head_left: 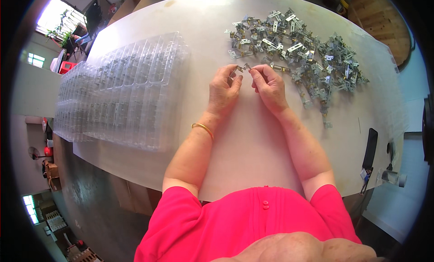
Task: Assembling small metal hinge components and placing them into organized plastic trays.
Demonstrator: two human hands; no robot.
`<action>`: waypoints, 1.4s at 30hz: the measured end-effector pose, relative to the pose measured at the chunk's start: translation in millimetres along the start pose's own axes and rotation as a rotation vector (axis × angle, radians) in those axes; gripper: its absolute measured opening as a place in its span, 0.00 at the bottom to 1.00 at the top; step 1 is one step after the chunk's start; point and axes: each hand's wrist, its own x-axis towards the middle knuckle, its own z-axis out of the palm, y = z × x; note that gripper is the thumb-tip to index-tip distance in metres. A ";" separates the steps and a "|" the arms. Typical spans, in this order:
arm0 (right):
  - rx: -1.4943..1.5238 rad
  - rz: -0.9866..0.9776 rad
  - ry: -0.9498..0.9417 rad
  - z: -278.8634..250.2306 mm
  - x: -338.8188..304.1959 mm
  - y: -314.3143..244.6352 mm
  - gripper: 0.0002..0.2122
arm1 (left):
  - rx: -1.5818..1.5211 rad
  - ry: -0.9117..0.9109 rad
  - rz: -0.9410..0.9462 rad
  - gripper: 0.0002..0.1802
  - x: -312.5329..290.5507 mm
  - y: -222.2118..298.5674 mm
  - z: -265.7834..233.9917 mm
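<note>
In front of me, above the white table (pixel 257 144), my left hand (pixel 224 88) pinches a small metal bracket (pixel 241 69) between thumb and fingers. The fingertips of my right hand (pixel 269 84) are closed on the same bracket's other side, or on a second piece touching it; I cannot tell which. Just beyond and to the right of my hands spreads a loose pile of small silver metal brackets (pixel 296 47), some with brass-coloured parts. Left of my hands lie clear plastic compartment trays (pixel 135 88), stacked and overlapping, with small metal pieces showing through.
Near the right edge of the table lies a black phone (pixel 370 149), with a clear plastic bottle (pixel 392 178) on its side close by. Past the far right corner stands a round wooden top (pixel 379 22). A red plastic stool (pixel 67 66) is off to the far left.
</note>
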 end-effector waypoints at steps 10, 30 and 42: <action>-0.047 -0.038 0.020 6.3 -3.7 1.6 0.05 | 0.294 -0.010 0.283 0.17 -6.9 0.6 -6.8; 0.215 0.006 0.179 5.7 -2.0 3.3 0.05 | -0.311 0.010 -0.183 0.16 -0.3 2.6 -9.9; -0.019 -0.026 0.053 4.5 -7.7 -0.8 0.06 | -0.313 -0.017 -0.178 0.16 -0.8 -0.6 -9.0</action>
